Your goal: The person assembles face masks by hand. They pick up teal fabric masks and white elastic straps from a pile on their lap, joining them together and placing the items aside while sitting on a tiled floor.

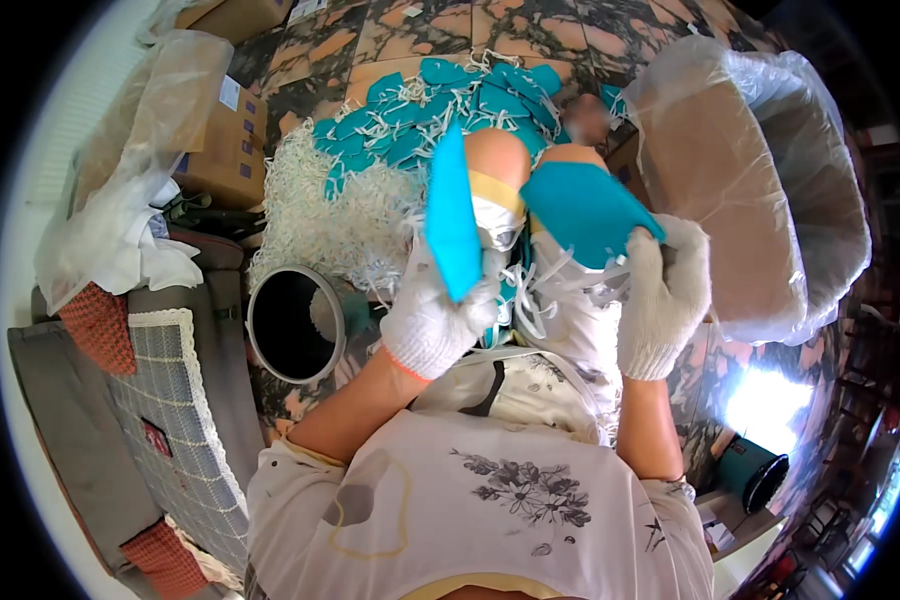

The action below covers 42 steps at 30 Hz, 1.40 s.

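Observation:
My left hand (438, 305), in a white knitted glove, is closed on a teal flat piece (453, 215) that stands up nearly edge-on above it. My right hand (667, 300), gloved the same way, pinches the near right corner of a second teal flat piece (585, 210) with white straps. This second piece lies over my right knee. White straps (540, 300) hang between the hands above my lap, where more teal shows. What the left fingertips press on is partly hidden.
A pile of teal pieces with white straps (410, 130) covers the floor ahead, beside a heap of white strips (320, 210). A dark bin (295, 325) stands left. A plastic-lined carton (715, 190) is at right, another carton (235, 150) far left, and a sofa (80, 420) at left.

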Each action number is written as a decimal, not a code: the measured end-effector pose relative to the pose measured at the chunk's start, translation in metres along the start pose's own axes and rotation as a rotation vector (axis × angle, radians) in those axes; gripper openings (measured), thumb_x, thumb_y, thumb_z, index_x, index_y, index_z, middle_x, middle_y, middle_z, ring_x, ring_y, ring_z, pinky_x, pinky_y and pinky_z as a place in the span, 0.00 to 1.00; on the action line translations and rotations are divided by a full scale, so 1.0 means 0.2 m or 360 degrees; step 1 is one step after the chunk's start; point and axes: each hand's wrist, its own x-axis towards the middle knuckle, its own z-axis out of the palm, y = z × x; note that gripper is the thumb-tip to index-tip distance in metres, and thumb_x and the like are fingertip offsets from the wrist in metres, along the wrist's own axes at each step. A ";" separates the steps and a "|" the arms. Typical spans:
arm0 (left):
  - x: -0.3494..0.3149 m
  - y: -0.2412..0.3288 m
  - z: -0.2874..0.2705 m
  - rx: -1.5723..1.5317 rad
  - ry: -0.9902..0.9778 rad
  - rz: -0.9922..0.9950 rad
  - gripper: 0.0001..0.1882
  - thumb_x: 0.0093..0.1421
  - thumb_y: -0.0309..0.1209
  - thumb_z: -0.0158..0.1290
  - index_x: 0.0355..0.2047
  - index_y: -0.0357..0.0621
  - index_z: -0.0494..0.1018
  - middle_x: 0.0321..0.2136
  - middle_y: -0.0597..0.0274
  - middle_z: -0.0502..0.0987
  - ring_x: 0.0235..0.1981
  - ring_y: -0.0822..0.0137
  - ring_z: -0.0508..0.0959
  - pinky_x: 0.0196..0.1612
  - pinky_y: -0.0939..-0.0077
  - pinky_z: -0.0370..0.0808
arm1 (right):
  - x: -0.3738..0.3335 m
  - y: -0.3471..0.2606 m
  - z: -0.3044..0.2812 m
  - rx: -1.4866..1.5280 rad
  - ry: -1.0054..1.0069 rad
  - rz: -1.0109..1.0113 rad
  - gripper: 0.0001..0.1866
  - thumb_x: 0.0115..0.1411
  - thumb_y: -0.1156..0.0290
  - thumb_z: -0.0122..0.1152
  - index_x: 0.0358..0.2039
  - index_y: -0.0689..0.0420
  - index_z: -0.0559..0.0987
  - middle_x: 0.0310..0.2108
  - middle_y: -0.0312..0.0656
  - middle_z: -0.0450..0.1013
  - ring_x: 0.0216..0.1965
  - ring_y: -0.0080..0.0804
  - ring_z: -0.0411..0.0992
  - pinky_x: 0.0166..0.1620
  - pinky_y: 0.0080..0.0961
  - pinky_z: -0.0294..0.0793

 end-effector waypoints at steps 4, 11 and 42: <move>0.05 -0.06 0.09 0.0200 0.0037 -0.0139 0.11 0.69 0.36 0.50 0.43 0.40 0.71 0.32 0.60 0.75 0.28 0.73 0.75 0.31 0.82 0.73 | 0.02 -0.06 -0.03 0.0416 0.0169 0.0169 0.06 0.62 0.81 0.54 0.41 0.64 0.73 0.36 0.42 0.73 0.32 0.21 0.72 0.34 0.19 0.75; 0.15 -0.18 0.22 0.0142 0.0196 -0.0183 0.12 0.69 0.34 0.49 0.47 0.39 0.71 0.41 0.61 0.77 0.36 0.74 0.76 0.35 0.81 0.76 | -0.07 -0.03 0.04 0.0347 -0.0134 -0.0030 0.05 0.64 0.80 0.53 0.41 0.63 0.72 0.35 0.41 0.73 0.32 0.19 0.70 0.37 0.17 0.71; 0.22 0.10 0.52 0.1500 -0.0169 0.0514 0.17 0.66 0.26 0.48 0.55 0.38 0.70 0.41 0.67 0.77 0.35 0.79 0.72 0.36 0.85 0.70 | 0.23 -0.25 -0.06 0.0837 -0.0618 0.0226 0.22 0.50 0.73 0.69 0.45 0.61 0.76 0.35 0.35 0.75 0.37 0.21 0.72 0.42 0.18 0.72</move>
